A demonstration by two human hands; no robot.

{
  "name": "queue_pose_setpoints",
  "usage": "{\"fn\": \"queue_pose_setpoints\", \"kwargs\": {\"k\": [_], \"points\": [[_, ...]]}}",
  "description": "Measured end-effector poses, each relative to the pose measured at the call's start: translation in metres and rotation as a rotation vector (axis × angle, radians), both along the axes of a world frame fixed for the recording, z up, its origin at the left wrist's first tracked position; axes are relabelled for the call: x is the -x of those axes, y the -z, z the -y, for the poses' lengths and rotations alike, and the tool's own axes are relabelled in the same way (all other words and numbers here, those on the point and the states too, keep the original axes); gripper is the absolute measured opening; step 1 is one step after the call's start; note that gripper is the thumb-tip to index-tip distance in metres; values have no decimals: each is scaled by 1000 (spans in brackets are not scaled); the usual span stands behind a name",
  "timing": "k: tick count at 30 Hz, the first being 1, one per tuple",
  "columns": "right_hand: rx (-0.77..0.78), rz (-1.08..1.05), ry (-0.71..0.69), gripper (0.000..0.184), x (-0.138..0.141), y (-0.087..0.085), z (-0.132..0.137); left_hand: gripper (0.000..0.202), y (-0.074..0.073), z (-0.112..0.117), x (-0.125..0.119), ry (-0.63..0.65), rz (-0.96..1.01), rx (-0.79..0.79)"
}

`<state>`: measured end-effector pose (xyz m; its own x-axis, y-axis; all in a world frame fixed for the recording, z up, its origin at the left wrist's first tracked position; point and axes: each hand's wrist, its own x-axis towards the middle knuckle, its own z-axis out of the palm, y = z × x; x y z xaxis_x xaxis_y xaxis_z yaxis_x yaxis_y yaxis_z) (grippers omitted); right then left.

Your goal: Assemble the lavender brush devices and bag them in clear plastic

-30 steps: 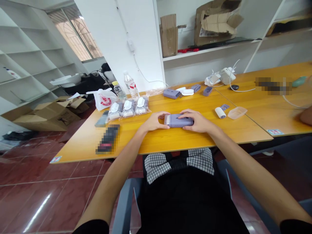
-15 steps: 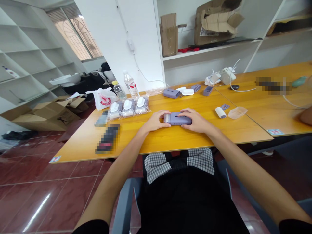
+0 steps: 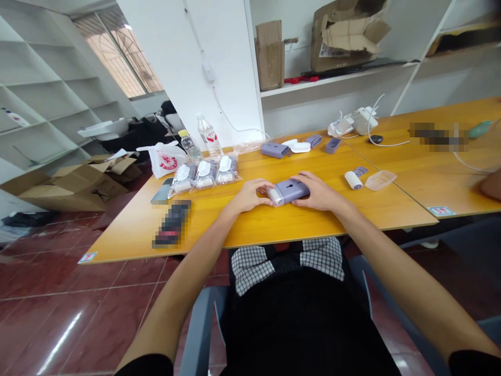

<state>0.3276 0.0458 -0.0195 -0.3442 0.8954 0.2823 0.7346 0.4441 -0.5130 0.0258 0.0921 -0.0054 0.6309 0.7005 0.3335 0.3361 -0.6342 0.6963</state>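
A purple, box-shaped device (image 3: 288, 191) with a dark mark on its upper face lies between my two hands, low over the yellow table. Its left end (image 3: 275, 195) is clear and whitish. My left hand (image 3: 249, 195) pinches that clear end between thumb and fingers. Around the purple right end, my right hand (image 3: 316, 192) is wrapped, hiding part of it. To the right are a white cylinder (image 3: 353, 180), a small purple flat piece (image 3: 360, 171) and a clear plastic cover (image 3: 381, 180). More purple housings (image 3: 275, 150) and white oval pieces (image 3: 300, 147) lie behind.
Several bagged purple-and-white units (image 3: 205, 174) sit at the left, near two bottles (image 3: 208, 137) and a white plastic bag (image 3: 168, 159). A blurred dark object (image 3: 172, 224) is at the front left. White chargers with cables (image 3: 364, 121) stand at the back right. Another person's arm (image 3: 492, 185) shows at the right edge.
The purple device has turned slightly, its clear end now nearer me. My right fingers have drawn back from its upper face toward its right end, uncovering the dark mark.
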Motion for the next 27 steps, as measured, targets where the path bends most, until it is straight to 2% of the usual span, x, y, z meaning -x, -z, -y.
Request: {"fn": "queue_pose_setpoints", "kwargs": {"k": [6, 14, 18, 22, 27], "points": [[-33, -10, -39, 84, -2, -3, 1, 62, -3, 6, -5, -5, -81, -68], [-50, -25, -74, 83, -7, 5, -2, 57, 0, 9, -10, 34, -130, -139], [-51, -23, -70, 82, -6, 5, -2, 60, 1, 9, -11, 6, -134, -124], [-54, -48, -95, 83, -4, 4, 0, 73, 2, 9, -11, -24, -120, -88], [-35, -78, -143, 84, -5, 3, 1, 84, 2, 9, -11, 77, -64, -6]]}}
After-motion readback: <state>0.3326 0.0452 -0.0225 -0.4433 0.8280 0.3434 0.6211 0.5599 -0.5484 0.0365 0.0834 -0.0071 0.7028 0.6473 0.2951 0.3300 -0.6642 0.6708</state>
